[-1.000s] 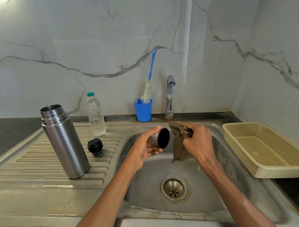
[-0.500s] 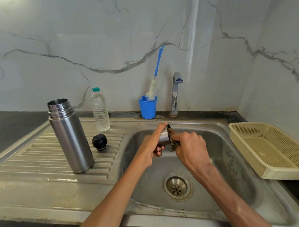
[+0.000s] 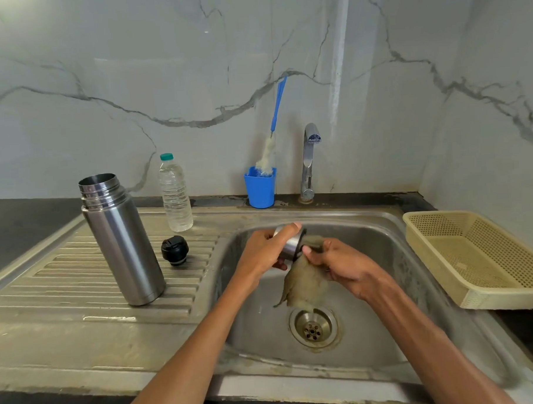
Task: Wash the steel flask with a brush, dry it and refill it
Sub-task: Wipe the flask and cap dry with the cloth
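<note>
Since half a second ago, cloth (image 3: 305, 284) drawn partly back out of the cup (image 3: 291, 246) and now hanging down in a loose fold toward the drain (image 3: 313, 327), where before bunched tight against the cup's mouth. Left hand (image 3: 263, 254) curled around the small steel cup over the sink (image 3: 382, 236), forefinger laid along the cup's top, mouth of the cup turned toward three o'clock. Right hand (image 3: 341, 264) pinching the cloth at the cup's rim, fingers bent, upper end of the cloth tucked against or into the mouth; how deep, impossible to tell. Both hands just above the basin, near its middle. Flask (image 3: 120, 238) standing upright and uncapped on the ribbed draining board (image 3: 49, 290) at nine o'clock from the hands, well apart from them. Black stopper (image 3: 175, 250) lying on the board just beside the flask, between flask and sink. Water bottle (image 3: 175, 195) with a green cap upright at ten o'clock, behind the stopper. Brush (image 3: 274, 125) standing head down in a blue holder (image 3: 260, 188) at twelve o'clock, tap (image 3: 309, 163) just beside it. Cream basket (image 3: 481, 259) at three o'clock on the counter, past the sink's edge.
</note>
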